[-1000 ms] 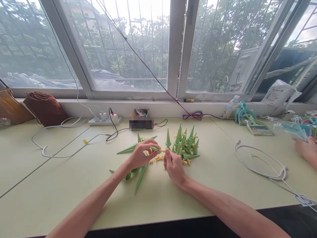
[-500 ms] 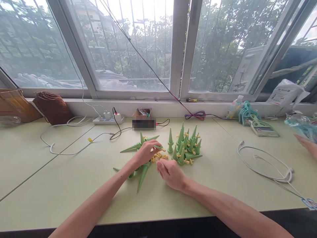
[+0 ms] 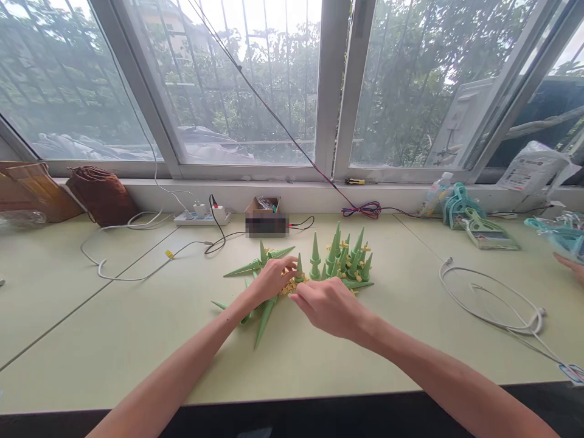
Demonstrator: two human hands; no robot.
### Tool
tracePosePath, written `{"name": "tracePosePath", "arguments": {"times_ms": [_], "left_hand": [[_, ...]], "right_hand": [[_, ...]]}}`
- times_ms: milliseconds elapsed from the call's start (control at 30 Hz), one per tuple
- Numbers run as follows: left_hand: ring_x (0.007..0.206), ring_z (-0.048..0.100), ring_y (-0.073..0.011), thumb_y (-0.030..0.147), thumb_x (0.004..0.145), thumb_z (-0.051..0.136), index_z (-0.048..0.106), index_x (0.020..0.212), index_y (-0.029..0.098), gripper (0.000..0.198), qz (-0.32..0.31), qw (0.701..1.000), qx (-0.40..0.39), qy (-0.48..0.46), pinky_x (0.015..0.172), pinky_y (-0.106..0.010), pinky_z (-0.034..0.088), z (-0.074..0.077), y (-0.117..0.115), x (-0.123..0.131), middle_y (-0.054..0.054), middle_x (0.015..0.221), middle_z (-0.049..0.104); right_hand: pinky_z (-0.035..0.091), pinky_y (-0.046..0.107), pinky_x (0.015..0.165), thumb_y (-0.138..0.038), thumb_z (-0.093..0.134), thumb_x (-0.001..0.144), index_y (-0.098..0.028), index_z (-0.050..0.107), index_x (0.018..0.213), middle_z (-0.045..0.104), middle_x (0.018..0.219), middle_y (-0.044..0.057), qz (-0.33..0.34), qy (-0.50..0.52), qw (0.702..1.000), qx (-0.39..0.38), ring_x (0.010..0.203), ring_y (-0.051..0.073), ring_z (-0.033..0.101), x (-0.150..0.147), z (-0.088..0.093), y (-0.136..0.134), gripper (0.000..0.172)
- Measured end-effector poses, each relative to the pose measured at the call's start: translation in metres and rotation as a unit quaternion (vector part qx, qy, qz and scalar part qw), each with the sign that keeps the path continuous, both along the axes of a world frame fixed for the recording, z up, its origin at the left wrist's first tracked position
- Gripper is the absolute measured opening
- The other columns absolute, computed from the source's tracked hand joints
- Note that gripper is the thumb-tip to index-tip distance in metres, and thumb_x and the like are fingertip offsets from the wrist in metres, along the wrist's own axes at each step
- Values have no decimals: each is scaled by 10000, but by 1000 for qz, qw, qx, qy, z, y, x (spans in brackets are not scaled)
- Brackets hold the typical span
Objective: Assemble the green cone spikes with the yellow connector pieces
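My left hand (image 3: 272,277) is closed on a green cone spike (image 3: 299,268), which stands upright on the table beside a cluster of upright green spikes (image 3: 347,263) fitted with yellow parts. My right hand (image 3: 329,304) reaches left in front of that cluster. Its fingers are curled together over a small heap of loose yellow parts (image 3: 288,288), and what they pinch is hidden. Several green spikes (image 3: 263,316) lie flat under and left of my left wrist.
A white cable (image 3: 490,298) loops at the right, and another person's hand (image 3: 570,265) is at the right edge. A power strip (image 3: 201,218), a small box (image 3: 265,220), brown bags (image 3: 103,194) and teal clips (image 3: 460,207) line the sill side of the pale green table (image 3: 137,328).
My left hand turned the spike from lying sideways to upright and set it down by the cluster. My right hand moved forward and left onto the yellow parts.
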State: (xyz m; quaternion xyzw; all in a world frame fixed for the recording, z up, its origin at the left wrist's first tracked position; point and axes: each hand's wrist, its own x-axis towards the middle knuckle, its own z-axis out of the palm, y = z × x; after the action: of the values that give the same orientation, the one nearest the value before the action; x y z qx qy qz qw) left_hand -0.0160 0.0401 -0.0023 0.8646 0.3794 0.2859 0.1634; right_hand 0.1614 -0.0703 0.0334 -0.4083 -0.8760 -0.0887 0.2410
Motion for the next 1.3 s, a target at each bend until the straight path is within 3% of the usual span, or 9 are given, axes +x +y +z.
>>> {"name": "tracePosePath", "arguments": {"times_ms": [100,167,300,467,667,900,1133,1300], "left_hand": [[760,690,-189,256,869,573,657,1022,198,184,-1,1000,3,-8,689,-285,526,0,1,-2,-38,886,753],[717,679,-181,294,877,585,658,1025,196,191,-7,1000,9,-13,668,-282,526,0,1,-3,-40,872,750],[697,674,-169,398,933,536,664,996,190,252,0,999,15,-32,665,-273,525,3,0,-3,-40,847,746],[676,636,-154,425,971,464,653,860,171,335,35,996,59,-58,655,-246,485,11,-2,-2,-30,754,704],[612,553,-134,393,979,450,644,826,169,334,32,994,89,-47,627,-236,448,11,-3,-4,-21,721,667],[641,568,-144,370,978,453,652,843,165,316,21,995,87,-45,642,-247,456,13,-6,-4,-34,736,662],[650,577,-144,369,978,455,664,855,165,317,24,994,97,-45,642,-250,450,13,-7,-3,-36,748,669],[634,543,-138,367,985,449,650,814,163,334,30,990,116,-69,620,-241,434,13,-7,-4,-38,730,649]], "right_hand": [[187,247,500,-247,401,1011,-176,490,685,454,551,-30,-86,39,995,-22,468,96,349,28,26,-3,346],[202,242,504,-235,431,990,-186,487,684,429,533,-38,-152,54,986,-47,466,102,336,50,35,-3,315],[241,241,516,-195,478,947,-206,568,737,458,534,-28,-225,20,961,-158,488,127,401,84,26,4,229],[304,234,559,-191,534,929,-211,678,898,612,704,34,-233,-24,941,-243,654,169,576,92,3,15,149],[329,226,570,-189,610,888,-203,691,915,630,720,43,-239,-37,930,-277,704,184,624,84,-6,20,86],[295,227,530,-39,605,771,-186,580,721,579,666,13,-227,-30,938,-260,637,166,586,87,-17,20,158],[255,231,463,-102,605,763,-200,431,626,479,597,-15,-239,16,934,-266,517,123,449,92,-22,16,242],[214,236,433,-87,536,755,-201,431,644,447,592,-23,-266,45,925,-267,464,106,383,98,-16,10,191]]}}
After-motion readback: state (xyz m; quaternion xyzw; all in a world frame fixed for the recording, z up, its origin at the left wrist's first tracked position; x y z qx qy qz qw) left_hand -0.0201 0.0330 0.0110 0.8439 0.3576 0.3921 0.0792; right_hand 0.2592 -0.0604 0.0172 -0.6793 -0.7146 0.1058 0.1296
